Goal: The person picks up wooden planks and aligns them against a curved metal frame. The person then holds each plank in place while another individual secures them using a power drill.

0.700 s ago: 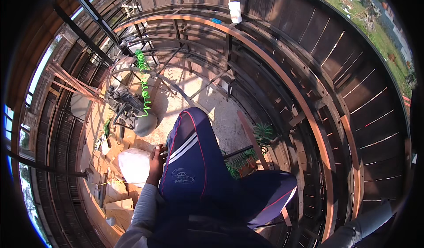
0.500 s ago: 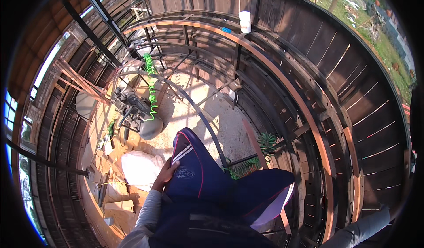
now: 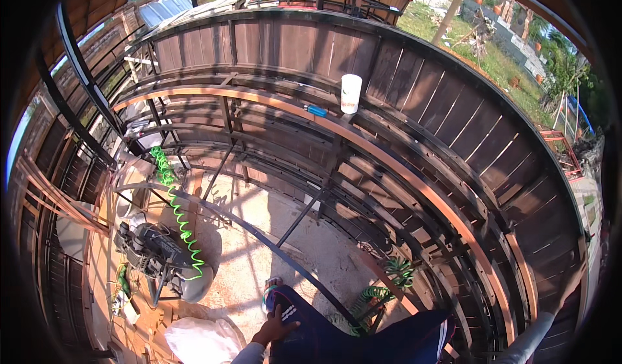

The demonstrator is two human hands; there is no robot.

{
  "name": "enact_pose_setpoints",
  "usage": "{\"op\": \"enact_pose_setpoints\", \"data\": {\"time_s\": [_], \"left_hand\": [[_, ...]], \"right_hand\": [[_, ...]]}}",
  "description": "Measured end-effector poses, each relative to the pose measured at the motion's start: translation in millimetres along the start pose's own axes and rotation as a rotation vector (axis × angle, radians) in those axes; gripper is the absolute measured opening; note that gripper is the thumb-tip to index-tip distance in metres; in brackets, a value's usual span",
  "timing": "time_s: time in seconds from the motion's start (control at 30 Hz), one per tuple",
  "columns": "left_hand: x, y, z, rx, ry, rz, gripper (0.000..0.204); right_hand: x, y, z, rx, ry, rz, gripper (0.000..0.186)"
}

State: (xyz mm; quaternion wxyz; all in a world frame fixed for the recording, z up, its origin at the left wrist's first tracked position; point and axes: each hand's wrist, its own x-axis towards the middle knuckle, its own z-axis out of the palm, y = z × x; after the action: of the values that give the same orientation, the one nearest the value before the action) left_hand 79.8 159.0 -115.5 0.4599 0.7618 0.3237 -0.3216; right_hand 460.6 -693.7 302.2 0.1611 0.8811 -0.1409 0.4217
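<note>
Navy trouser leg (image 3: 317, 335) touched by half-open left hand (image 3: 277, 329).

I am located in a partly open-air work area, either a workshop or a building site; I cannot tell which. Indicators are as follows. A compressor (image 3: 152, 248) stands on the floor (image 3: 240, 267), with a bright green coiled hose (image 3: 183, 224) beside it. Dark plank walls (image 3: 285, 46) curve around me, with rows of framing along their inner side. A long brown strip (image 3: 249, 95) follows the curve. Loose strips (image 3: 58, 199) stand at an angle on my left. Scraps (image 3: 154, 339) lie beside white plastic (image 3: 204, 343). Sunlight falls across the floor. Beyond the wall, I see grass (image 3: 424, 23), trees (image 3: 564, 66) and blocks (image 3: 515, 56).
</note>
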Motion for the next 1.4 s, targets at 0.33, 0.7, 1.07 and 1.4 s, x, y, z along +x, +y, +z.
{"op": "enact_pose_setpoints", "data": {"time_s": [0.33,0.7,1.07,1.4], "left_hand": [[-8.5,-87.7,-144.8,-0.533,-0.238,-0.053,0.099],[-35.1,-180.6,-265.7,-0.531,0.100,-0.279,0.074],[39.2,-38.5,-395.6,-0.678,0.228,-0.104,0.068],[45.1,52.5,-458.5,-0.670,0.287,-0.035,0.063]], "right_hand": [[-78.2,-535.9,-130.0,0.826,-0.390,-0.302,0.059],[-104.3,-957.2,-155.5,1.148,-0.715,-0.531,0.045],[-130.5,-1070.2,-83.4,0.854,-0.567,-0.712,0.052],[98.3,-1075.2,-153.6,1.234,-0.280,-0.273,0.035]]}}
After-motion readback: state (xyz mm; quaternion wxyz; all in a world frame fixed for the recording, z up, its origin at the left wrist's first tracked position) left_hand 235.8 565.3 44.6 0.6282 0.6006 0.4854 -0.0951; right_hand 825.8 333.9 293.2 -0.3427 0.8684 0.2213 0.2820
